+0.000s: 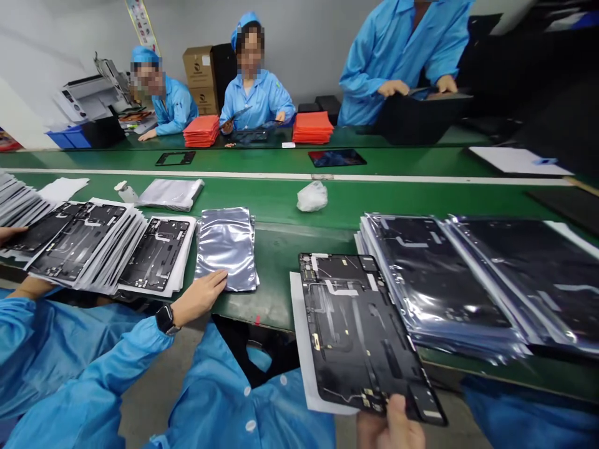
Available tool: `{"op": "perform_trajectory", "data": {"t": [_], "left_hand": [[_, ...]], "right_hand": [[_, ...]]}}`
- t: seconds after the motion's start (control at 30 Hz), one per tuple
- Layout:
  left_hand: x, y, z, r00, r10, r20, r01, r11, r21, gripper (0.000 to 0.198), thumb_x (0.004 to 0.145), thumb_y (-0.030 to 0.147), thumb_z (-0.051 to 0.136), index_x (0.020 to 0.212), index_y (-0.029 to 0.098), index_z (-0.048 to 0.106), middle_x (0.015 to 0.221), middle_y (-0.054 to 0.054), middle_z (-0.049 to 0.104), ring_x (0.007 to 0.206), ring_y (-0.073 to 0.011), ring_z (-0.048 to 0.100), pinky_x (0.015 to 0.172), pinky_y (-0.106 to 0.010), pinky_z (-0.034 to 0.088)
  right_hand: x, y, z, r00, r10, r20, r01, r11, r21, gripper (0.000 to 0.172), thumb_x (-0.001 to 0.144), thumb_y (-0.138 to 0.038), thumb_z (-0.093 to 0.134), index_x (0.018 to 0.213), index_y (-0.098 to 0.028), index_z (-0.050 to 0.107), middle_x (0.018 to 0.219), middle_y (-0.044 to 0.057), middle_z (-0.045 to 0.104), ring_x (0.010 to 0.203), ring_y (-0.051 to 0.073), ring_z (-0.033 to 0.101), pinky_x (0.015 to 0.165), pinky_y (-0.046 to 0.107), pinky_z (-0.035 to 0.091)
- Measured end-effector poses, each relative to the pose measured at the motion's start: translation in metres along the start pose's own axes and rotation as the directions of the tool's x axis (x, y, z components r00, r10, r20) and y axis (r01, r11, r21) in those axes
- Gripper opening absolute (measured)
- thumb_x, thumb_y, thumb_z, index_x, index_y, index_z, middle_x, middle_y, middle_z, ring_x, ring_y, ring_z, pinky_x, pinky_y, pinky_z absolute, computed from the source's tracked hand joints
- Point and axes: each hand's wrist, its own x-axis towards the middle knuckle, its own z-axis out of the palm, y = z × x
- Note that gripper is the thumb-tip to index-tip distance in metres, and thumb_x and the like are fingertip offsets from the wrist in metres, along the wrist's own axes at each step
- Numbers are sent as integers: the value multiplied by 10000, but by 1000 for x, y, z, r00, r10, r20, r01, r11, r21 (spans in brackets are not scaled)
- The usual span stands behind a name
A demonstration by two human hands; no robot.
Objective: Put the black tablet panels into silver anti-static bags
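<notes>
Working apart, the right hand (390, 424) is gripping a black metal panel (355, 330), the left hand (199, 298) pressing a silver foil bag (227, 249) flat; silver-bagged stacks (440, 274) are sitting at 3 o'clock.

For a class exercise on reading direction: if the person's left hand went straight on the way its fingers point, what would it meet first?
The left hand would meet the silvery anti-static bag first; its fingertips seem to touch the bag's lower edge, though depth is hard to judge.
</notes>
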Motion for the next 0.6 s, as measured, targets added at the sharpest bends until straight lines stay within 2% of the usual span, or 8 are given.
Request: {"op": "perform_trajectory", "data": {"t": [0.07,0.13,0.2,0.27,0.37,0.47,0.53,0.6], "left_hand": [[-4,-1,-8,1000,-5,19,4,997,82,272,906,206,628,1140,258,756,1290,-120,703,1219,-305,647,1092,-442,474],[-1,3,-16,1000,7,-8,-6,988,151,205,940,244,605,1046,264,778,1135,-111,739,1034,-274,689,948,-384,515],[13,11,-21,997,31,-74,-18,987,159,118,914,324,684,885,255,774,941,-90,724,865,-246,661,811,-333,491],[35,21,-17,993,29,-112,-12,989,146,234,815,422,807,723,230,709,774,-51,657,730,-211,580,696,-298,423],[73,30,2,996,-48,-69,57,989,133,507,765,556,818,567,192,526,588,30,480,592,-134,392,590,-272,274],[101,33,31,993,-108,-41,111,991,79,603,933,580,593,528,185,383,540,59,299,562,-104,276,572,-277,192],[112,35,46,995,-102,0,102,993,62,570,997,503,470,532,185,377,543,51,298,564,-106,283,571,-280,197],[119,38,56,993,-87,84,79,992,98,499,979,412,481,539,182,429,538,40,369,567,-112,328,573,-281,221]], "right_hand": [[-5,0,5,997,70,-26,-69,997,41,598,600,-646,888,983,-211,742,855,86,761,764,249,717,678,365,605],[-7,-1,11,998,56,-6,-56,997,51,619,615,-643,877,1038,-214,732,894,89,765,829,254,728,732,372,606],[-8,-3,16,1000,25,12,-25,999,43,621,639,-642,862,1063,-210,727,899,96,765,849,260,728,756,383,604],[-9,-6,21,1000,8,15,-9,999,41,617,653,-634,859,1079,-208,728,902,101,766,866,273,727,789,406,604],[-15,-7,25,1000,2,17,-3,1000,30,566,687,-625,847,1079,-231,738,932,108,768,919,301,727,820,431,608],[-26,-3,28,1000,25,18,-25,1000,-3,500,702,-626,842,998,-233,751,919,120,766,918,315,730,783,424,619],[-36,4,31,1000,24,4,-24,1000,-2,504,693,-634,845,943,-209,743,885,110,760,870,299,733,773,415,618],[-46,13,34,1000,-7,-13,7,1000,11,508,690,-651,835,873,-191,721,839,96,749,806,272,725,767,404,613]]}}
